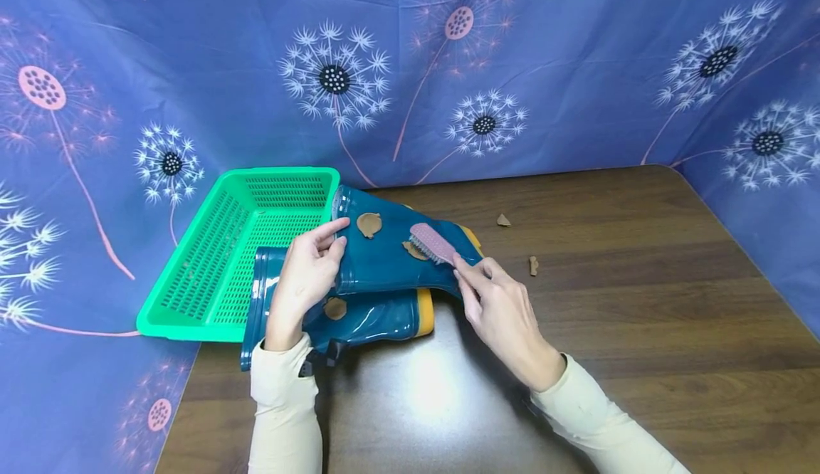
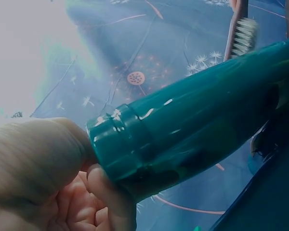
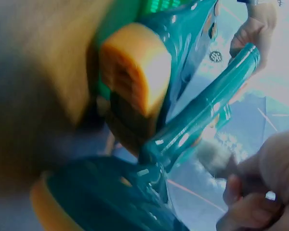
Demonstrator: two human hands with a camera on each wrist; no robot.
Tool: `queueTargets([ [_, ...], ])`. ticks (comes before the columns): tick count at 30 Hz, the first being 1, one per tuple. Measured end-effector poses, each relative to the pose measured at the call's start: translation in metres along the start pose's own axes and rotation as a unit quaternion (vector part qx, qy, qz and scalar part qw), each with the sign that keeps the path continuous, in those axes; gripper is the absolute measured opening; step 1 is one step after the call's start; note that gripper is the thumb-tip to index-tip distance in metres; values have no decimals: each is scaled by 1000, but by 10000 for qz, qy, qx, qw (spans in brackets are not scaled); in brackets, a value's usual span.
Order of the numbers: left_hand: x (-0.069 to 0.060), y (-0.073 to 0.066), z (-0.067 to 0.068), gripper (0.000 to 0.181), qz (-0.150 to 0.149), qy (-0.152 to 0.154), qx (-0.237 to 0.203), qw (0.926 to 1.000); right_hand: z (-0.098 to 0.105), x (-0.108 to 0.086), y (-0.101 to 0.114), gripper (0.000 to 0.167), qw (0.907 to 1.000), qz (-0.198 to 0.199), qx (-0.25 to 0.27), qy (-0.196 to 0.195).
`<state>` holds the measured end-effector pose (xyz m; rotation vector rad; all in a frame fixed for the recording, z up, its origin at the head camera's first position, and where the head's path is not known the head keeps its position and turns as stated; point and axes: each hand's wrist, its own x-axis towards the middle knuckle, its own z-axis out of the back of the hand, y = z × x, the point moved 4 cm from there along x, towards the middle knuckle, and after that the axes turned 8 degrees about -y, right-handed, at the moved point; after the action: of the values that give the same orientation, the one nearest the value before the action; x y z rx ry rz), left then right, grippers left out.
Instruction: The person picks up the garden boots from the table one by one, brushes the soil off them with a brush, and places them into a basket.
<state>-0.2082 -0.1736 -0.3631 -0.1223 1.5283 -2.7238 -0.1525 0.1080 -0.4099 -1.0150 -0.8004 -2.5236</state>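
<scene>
Head: wooden table (image 1: 640,317), floral backdrop (image 1: 564,54); left fingers (image 1: 330,230) hold boot (image 1: 384,260), right fingers (image 1: 472,275) hold brush (image 1: 430,239).

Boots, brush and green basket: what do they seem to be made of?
Boots: probably glossy rubber or PVC, given the sharp highlights.
Brush: smooth pink back suggests plastic; bristle material unclear.
Green basket: likely moulded plastic, evenly coloured with slotted walls.
</scene>
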Motion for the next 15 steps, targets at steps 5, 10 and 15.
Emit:
queueTargets([
  [5, 0, 0, 0, 43, 50, 10, -28, 10000, -2, -1, -2, 26, 9996, -98, -231, 140],
  [10, 0, 1, 0, 44, 102, 53, -20, 9999, -5, -1, 0, 29, 9998, 26, 78, 197],
  [15, 0, 2, 0, 44, 154, 51, -13, 9999, -6, 0, 1, 25, 9996, -69, -260, 100],
])
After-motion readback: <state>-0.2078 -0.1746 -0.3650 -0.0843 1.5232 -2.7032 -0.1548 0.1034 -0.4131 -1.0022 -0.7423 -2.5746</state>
